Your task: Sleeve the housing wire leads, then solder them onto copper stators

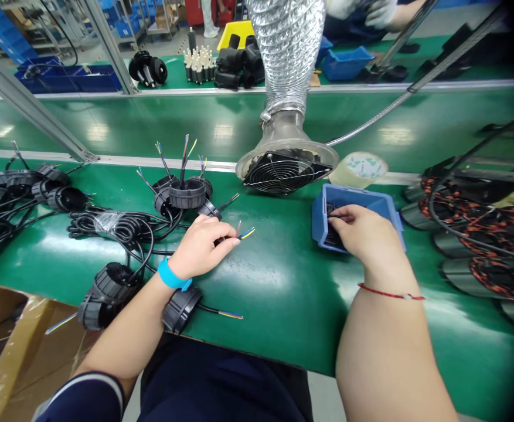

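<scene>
My left hand point(204, 245) is closed around the end of a black cable, and its coloured wires point(247, 233) stick out past the thumb. Over a blue bin point(357, 196) my right hand point(362, 230) pinches at its left inner side; what the fingertips hold is too small to name. Small dark parts point(333, 237) lie inside that bin. Black ribbed caps point(187, 193) with wire ends stand just beyond my left hand. Another black cap point(181, 309) lies beside my left wrist, its cable end point(224, 313) pointing right.
A fume duct with a fan grille point(285, 171) hangs over the bench point(278, 316). Coiled black cables point(111, 225) and more caps lie left. Wound motor stators point(472, 234) line the right, and a tape roll point(360, 169) stands behind the bin. Gloved hands point(380, 13) appear across the bench.
</scene>
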The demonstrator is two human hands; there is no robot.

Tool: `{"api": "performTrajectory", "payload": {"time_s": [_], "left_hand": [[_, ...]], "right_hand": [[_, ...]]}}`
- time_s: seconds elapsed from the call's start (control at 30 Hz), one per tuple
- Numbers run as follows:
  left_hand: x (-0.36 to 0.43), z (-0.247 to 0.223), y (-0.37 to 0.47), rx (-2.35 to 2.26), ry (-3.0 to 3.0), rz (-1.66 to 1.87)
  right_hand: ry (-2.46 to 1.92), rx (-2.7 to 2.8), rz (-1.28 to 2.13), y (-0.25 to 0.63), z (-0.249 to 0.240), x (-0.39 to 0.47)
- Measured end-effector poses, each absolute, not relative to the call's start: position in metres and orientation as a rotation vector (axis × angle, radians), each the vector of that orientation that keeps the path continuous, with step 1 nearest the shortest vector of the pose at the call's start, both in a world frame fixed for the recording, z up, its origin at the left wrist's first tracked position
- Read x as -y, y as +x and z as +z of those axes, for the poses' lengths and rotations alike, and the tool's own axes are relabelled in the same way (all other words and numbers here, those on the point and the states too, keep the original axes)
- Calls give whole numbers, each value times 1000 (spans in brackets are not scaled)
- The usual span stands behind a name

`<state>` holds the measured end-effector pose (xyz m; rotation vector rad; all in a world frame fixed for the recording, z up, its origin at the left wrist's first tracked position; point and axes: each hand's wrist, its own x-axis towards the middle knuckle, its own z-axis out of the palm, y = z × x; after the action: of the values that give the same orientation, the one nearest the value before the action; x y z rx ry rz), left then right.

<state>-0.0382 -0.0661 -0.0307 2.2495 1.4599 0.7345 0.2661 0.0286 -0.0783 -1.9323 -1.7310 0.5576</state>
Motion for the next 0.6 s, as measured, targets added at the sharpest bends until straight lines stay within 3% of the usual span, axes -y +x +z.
{"api": "performTrajectory", "payload": {"time_s": [0.33,0.6], "left_hand": [[66,-32,-38,-1372,2375,655],[66,-31,-38,-1343,2423,612]], "right_hand": [[-1721,1419,704,250,-48,-18],[-1079,1318,1623,160,-33,25]]}}
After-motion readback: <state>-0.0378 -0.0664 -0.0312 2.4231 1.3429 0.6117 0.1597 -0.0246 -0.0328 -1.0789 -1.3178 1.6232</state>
